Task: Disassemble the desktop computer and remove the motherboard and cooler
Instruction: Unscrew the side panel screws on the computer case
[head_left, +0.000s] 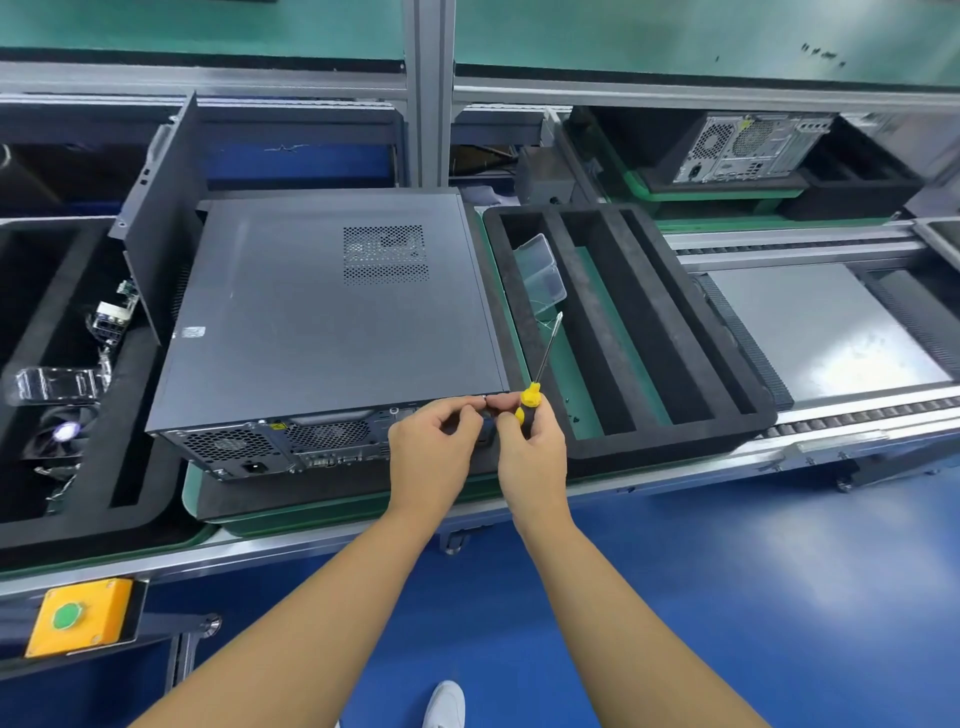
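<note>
A grey desktop computer case (332, 312) lies on its side on a foam-lined tray, its rear panel with fan grille and ports facing me. The side cover is on. My left hand (434, 447) pinches at the rear top right corner of the case. My right hand (530, 441) holds a yellow-and-black screwdriver (535, 387), its shaft pointing up and away, while its fingertips meet the left hand's at the same corner. Whatever is between the fingertips is too small to make out.
A black foam tray (722, 364) with long slots stands right of the case and holds a clear plastic box (540, 270). Left, another foam tray (57, 395) holds removed parts and an upright side panel (161, 208). A second computer (748, 148) sits far right. A yellow button box (78, 616) is lower left.
</note>
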